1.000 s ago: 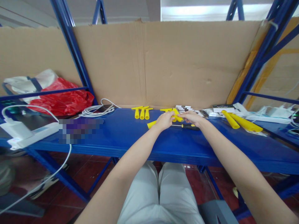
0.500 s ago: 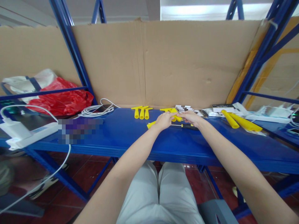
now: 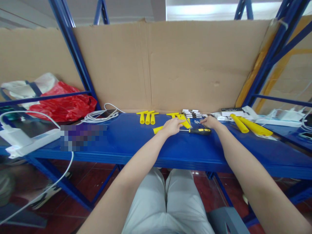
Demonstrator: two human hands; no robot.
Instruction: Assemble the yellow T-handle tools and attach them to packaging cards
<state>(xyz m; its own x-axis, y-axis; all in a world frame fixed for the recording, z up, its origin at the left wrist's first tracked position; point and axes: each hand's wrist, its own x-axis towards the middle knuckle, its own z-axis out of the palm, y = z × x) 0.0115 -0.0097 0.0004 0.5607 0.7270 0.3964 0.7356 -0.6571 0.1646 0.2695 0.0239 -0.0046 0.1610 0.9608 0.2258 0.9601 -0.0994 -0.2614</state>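
Note:
My left hand point(image 3: 172, 126) is closed around a yellow scraper point(image 3: 158, 130); the handle end sticks out on the left, and the flat head point(image 3: 184, 121), with a dark strip along its edge, shows on the right. Small silvery pieces, apparently screws point(image 3: 197, 122), lie on the blue bench beside my right hand point(image 3: 209, 121). Its fingers are drawn together at them; what they hold is too small to see. Just below lies a screwdriver point(image 3: 200, 131) with a black and yellow handle. Behind my hands are another yellow scraper part point(image 3: 172, 114) and white-and-black packets point(image 3: 192, 113).
Three yellow T-shaped scraper parts point(image 3: 147, 118) stand at the back. Two yellow tapered pieces point(image 3: 253, 126) lie right, near a black-and-white box point(image 3: 232, 111). Left are a coiled white cable point(image 3: 96, 116), a power strip point(image 3: 36, 139) and a red bag point(image 3: 64, 99). Cardboard point(image 3: 185, 65) walls the back.
My right hand has moved right, off the scraper head, to the small pieces. The scraper head and screwdriver handle are now uncovered. My left hand stays on the scraper.

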